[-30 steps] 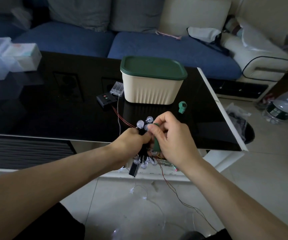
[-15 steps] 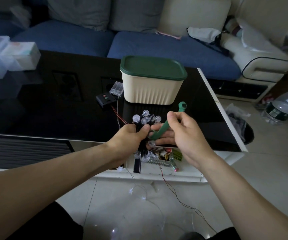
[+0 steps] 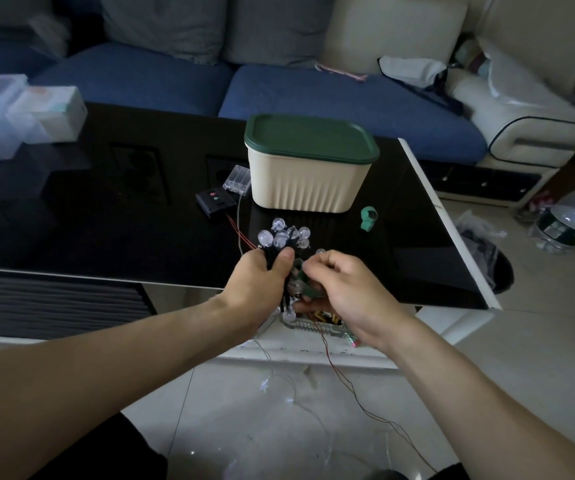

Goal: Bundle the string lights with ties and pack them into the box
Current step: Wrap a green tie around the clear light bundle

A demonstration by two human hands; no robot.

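My left hand (image 3: 260,282) grips a bunch of string lights (image 3: 284,235) with clear round bulbs sticking up above my fist, over the near edge of the black table (image 3: 106,216). My right hand (image 3: 343,289) pinches a green tie (image 3: 308,289) against the bundle just below the bulbs. Thin red and clear wires (image 3: 348,382) trail from the bundle down to the floor. The cream box with a dark green lid (image 3: 308,164) stands shut on the table behind the hands. A second green tie (image 3: 368,218) lies to the right of the box.
A black switch box (image 3: 215,201) and a clear battery holder (image 3: 237,178) lie left of the cream box. Clear plastic containers (image 3: 19,109) sit at the table's far left. A blue sofa (image 3: 331,95) runs behind. A water bottle (image 3: 570,220) lies on the floor at right.
My right hand, which had pulled the green tie up and to the right, has come back down against the bundle. The left hand keeps its grip on the lights.
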